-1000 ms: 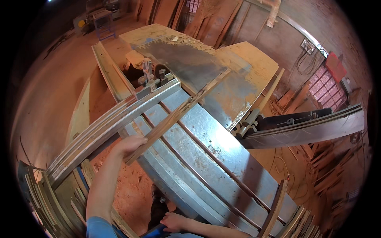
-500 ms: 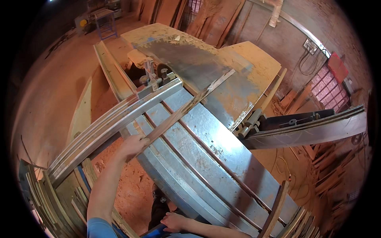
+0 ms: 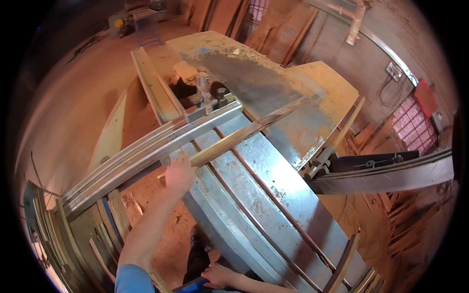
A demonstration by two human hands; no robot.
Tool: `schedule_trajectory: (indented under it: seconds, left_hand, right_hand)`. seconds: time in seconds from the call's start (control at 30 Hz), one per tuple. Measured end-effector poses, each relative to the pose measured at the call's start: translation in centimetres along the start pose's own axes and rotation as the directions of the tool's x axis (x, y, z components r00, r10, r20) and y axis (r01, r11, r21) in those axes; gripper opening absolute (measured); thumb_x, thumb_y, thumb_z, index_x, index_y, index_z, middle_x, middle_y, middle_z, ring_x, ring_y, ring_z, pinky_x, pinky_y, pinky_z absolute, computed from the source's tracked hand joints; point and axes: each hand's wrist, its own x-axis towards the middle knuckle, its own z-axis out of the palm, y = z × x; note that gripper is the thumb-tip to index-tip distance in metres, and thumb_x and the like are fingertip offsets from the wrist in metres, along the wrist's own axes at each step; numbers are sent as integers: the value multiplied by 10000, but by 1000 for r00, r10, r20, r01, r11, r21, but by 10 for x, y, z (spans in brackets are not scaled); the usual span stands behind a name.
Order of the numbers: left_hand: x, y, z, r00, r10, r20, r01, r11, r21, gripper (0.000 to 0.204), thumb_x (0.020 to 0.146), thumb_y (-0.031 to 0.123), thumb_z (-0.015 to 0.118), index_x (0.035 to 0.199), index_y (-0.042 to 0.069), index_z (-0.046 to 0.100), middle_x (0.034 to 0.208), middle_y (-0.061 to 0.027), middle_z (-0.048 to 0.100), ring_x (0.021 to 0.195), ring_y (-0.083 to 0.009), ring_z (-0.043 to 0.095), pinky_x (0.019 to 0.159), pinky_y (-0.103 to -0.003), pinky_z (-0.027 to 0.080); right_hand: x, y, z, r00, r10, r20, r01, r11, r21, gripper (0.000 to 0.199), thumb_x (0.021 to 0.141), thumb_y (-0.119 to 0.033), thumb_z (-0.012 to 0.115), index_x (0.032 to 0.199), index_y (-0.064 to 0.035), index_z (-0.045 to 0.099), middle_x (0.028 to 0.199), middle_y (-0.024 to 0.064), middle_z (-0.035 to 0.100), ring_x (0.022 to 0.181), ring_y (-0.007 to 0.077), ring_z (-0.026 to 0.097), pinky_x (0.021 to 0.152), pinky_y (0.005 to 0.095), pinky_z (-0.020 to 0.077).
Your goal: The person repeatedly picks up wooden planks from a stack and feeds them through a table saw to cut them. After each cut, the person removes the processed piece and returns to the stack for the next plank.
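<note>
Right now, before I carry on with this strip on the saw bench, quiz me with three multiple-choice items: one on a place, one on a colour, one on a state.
1. Where does the wooden strip lie?
A. On the floor
B. Across the metal machine table, beside the long metal fence
C. Leaning on the brick wall

2. What colour is the sleeve on the left arm?
A. Blue
B. Yellow
C. White

3. What is the left hand doing?
A. Hanging free, away from the bench
B. Resting on the near end of the strip
C. Holding a hammer

Answers: 1 B, the strip runs slantwise over the grey table next to the fence. 2 A, a blue cuff shows at the lower edge. 3 B, the hand sits on the strip's near end, while the right hand stays low by the body.
</note>
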Motion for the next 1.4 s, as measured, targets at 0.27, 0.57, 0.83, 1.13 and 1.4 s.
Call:
schedule_trajectory:
  seconds: [0.27, 0.57, 0.83, 1.13, 1.4]
  left_hand:
    - [26, 10, 32, 992, 1, -124, 1, 1000, 12, 441, 865, 307, 718, 1187, 24, 614, 1107, -151, 612, 1132, -319, 554, 942, -455, 464]
    - [57, -2, 38, 976, 71, -206, -62, 997, 50, 396, 850, 290, 712, 1130, 22, 628, 1025, -114, 609, 1044, -293, 561, 895, -439, 465]
    - [66, -12, 49, 975, 91, -202, -47, 976, 213, 306, 856, 276, 663, 1057, 46, 658, 1018, -121, 604, 1044, -287, 571, 886, -449, 465]
    - [65, -5, 44, 963, 125, -239, -86, 982, 169, 305, 849, 239, 712, 1067, 54, 606, 1056, -120, 583, 1092, -315, 533, 916, -451, 448]
    - [62, -5, 40, 968, 122, -217, -79, 978, 195, 341, 837, 240, 737, 1083, 52, 593, 1092, -120, 579, 1097, -317, 531, 930, -456, 449]
  right_hand:
    - [0, 4, 5, 998, 8, 69, -2, 997, -79, 527, 953, -484, 521, 1148, -5, 623, 1094, 194, 664, 1086, 345, 605, 991, 456, 440]
    - [-6, -10, -10, 998, 11, -65, -9, 999, 40, 460, 869, -453, 612, 1026, -22, 649, 997, 185, 682, 1054, 360, 613, 962, 486, 448]
    - [-9, -5, -4, 993, 5, -120, 11, 990, 137, 437, 854, -429, 621, 992, -15, 648, 1011, 178, 685, 1023, 350, 626, 955, 471, 445]
    - [7, 15, 32, 985, -53, -165, 40, 996, -80, 425, 799, -464, 642, 894, -50, 666, 888, 142, 692, 898, 318, 655, 865, 434, 470]
    - [33, 34, 69, 972, -86, -218, 59, 990, -129, 409, 769, -488, 645, 830, -84, 669, 791, 125, 691, 795, 312, 659, 776, 458, 484]
